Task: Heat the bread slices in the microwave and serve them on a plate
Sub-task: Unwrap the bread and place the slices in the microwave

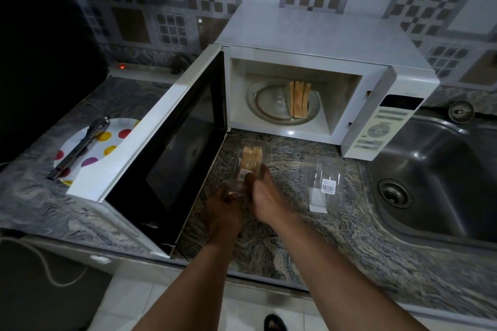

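Left hand (224,203) and right hand (265,196) clasp the near end of a clear bread pack (251,160), apparently opening it. At twelve o'clock, bread slices (300,99) already sit in the open microwave (322,40); loading the rest likely follows.

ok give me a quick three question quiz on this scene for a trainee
1. True or false: the microwave door stands open.
2. What lies on the spotted plate? A tongs, B a spoon, C a cup
3. Fill in: the left hand and right hand grip a clear pack of ___.
Key: 1 true; 2 A; 3 bread slices
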Demonstrator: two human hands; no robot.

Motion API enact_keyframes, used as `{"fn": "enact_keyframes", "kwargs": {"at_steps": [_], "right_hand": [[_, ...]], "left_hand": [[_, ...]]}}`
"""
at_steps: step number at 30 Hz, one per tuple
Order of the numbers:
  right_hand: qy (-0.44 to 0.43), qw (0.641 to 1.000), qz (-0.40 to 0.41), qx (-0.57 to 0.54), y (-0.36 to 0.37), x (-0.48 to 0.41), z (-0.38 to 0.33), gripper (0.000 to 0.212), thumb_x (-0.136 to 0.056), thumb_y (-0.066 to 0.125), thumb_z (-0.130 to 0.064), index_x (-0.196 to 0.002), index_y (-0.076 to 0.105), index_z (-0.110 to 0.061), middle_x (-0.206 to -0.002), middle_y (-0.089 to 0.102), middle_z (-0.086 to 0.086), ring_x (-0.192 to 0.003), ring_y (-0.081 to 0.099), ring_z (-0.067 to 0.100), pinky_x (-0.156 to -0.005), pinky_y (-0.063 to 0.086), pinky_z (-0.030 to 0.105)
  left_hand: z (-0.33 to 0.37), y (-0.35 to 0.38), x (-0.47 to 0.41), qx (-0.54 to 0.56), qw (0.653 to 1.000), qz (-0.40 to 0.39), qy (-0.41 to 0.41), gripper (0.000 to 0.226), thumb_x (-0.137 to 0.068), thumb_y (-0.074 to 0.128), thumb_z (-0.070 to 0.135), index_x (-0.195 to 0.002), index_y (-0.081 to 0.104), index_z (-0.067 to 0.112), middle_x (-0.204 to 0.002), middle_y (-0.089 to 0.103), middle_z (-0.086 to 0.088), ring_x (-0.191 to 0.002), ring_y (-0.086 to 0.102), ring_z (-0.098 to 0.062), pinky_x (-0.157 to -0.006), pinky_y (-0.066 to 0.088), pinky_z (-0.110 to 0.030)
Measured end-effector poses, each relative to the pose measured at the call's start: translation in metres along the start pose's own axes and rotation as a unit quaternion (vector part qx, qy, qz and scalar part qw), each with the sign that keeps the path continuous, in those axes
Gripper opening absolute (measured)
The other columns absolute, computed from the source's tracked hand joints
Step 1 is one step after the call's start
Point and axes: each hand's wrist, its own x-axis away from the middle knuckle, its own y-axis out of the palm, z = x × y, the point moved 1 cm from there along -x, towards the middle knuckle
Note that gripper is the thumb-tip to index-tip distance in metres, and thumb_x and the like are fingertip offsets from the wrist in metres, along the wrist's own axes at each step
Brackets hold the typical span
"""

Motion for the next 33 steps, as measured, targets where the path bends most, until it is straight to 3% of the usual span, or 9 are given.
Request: {"fn": "enact_keyframes", "kwargs": {"at_steps": [4,6,10,12,14,17,21,27,33], "right_hand": [[-0.011,0.999,0.043,0.024,0.005,0.007,0.005,0.051,-0.094,0.054,-0.006,-0.144,0.041,-0.008,-0.158,0.015,0.019,-0.138,0.032,0.046,-0.108,0.040,0.050],[-0.022,0.995,0.084,0.054,0.005,0.009,0.008,0.049,-0.093,0.055,-0.003,-0.140,0.042,-0.008,-0.158,0.014,0.019,-0.140,0.027,0.042,-0.105,0.042,0.051],[-0.038,0.981,0.186,0.035,-0.007,0.007,0.009,0.028,-0.097,0.055,-0.011,-0.125,0.053,-0.012,-0.137,0.042,0.016,-0.120,0.045,0.039,-0.086,0.050,0.048],[-0.059,0.973,0.223,0.014,-0.013,0.003,0.010,0.019,-0.101,0.052,-0.020,-0.118,0.055,-0.012,-0.120,0.046,0.012,-0.110,0.048,0.033,-0.083,0.051,0.046],[-0.071,0.969,0.236,-0.009,-0.020,0.001,0.009,0.020,-0.104,0.048,-0.025,-0.115,0.057,-0.011,-0.112,0.047,0.009,-0.105,0.048,0.028,-0.083,0.049,0.043],[-0.075,0.965,0.247,-0.040,-0.028,-0.001,0.007,0.023,-0.105,0.046,-0.027,-0.112,0.058,-0.010,-0.109,0.048,0.007,-0.102,0.048,0.026,-0.083,0.048,0.043],[-0.080,0.961,0.248,-0.094,-0.032,-0.005,0.007,0.020,-0.105,0.045,-0.029,-0.109,0.058,-0.014,-0.110,0.047,0.002,-0.104,0.048,0.023,-0.083,0.047,0.041],[0.063,0.902,0.312,-0.292,-0.027,-0.005,0.007,0.016,-0.104,0.044,-0.023,-0.119,0.049,-0.022,-0.117,0.053,-0.003,-0.094,0.058,0.016,-0.071,0.044,0.030],[0.202,0.933,0.160,-0.250,-0.013,-0.022,-0.001,0.020,-0.096,0.051,-0.018,-0.116,0.052,-0.016,-0.106,0.064,0.007,-0.090,0.063,0.031,-0.069,0.050,0.037]], "left_hand": [[0.005,-0.003,0.004,0.003,1.000,-0.014,-0.012,0.033,-0.087,0.063,0.015,-0.116,0.073,0.024,-0.112,0.073,-0.007,-0.106,0.066,-0.028,-0.082,0.041,-0.023],[0.010,-0.006,0.008,0.026,0.999,-0.018,-0.006,0.032,-0.086,0.061,0.011,-0.114,0.073,0.020,-0.113,0.073,-0.007,-0.106,0.065,-0.027,-0.081,0.039,-0.021],[0.022,-0.012,0.019,0.001,0.999,-0.019,0.050,0.017,-0.086,0.054,0.009,-0.095,0.068,0.013,-0.093,0.066,-0.002,-0.096,0.064,-0.027,-0.074,0.037,-0.025],[0.024,-0.014,0.019,-0.032,0.993,0.008,0.115,0.029,-0.080,0.045,0.023,-0.100,0.064,0.014,-0.101,0.067,-0.007,-0.097,0.062,-0.031,-0.079,0.046,-0.034],[0.031,-0.015,0.016,-0.044,0.986,0.029,0.156,0.035,-0.083,0.046,0.019,-0.115,0.060,0.018,-0.113,0.061,-0.009,-0.104,0.058,-0.031,-0.087,0.049,-0.041],[0.053,-0.017,0.013,-0.013,0.977,0.036,0.210,0.044,-0.086,0.056,0.007,-0.126,0.059,0.025,-0.122,0.060,-0.006,-0.111,0.057,-0.026,-0.090,0.047,-0.035],[0.071,-0.017,0.006,-0.016,0.977,0.017,0.211,0.029,-0.091,0.053,0.011,-0.110,0.068,0.027,-0.112,0.065,0.003,-0.104,0.059,-0.019,-0.080,0.038,-0.023],[0.079,-0.016,-0.012,0.005,0.966,0.023,0.256,0.025,-0.091,0.053,0.007,-0.096,0.067,0.026,-0.101,0.066,0.003,-0.095,0.062,-0.018,-0.080,0.042,-0.024],[0.086,-0.009,-0.019,0.031,0.964,0.025,0.262,0.022,-0.090,0.054,0.014,-0.097,0.059,0.035,-0.100,0.067,0.004,-0.092,0.062,-0.017,-0.078,0.049,-0.030]]}}
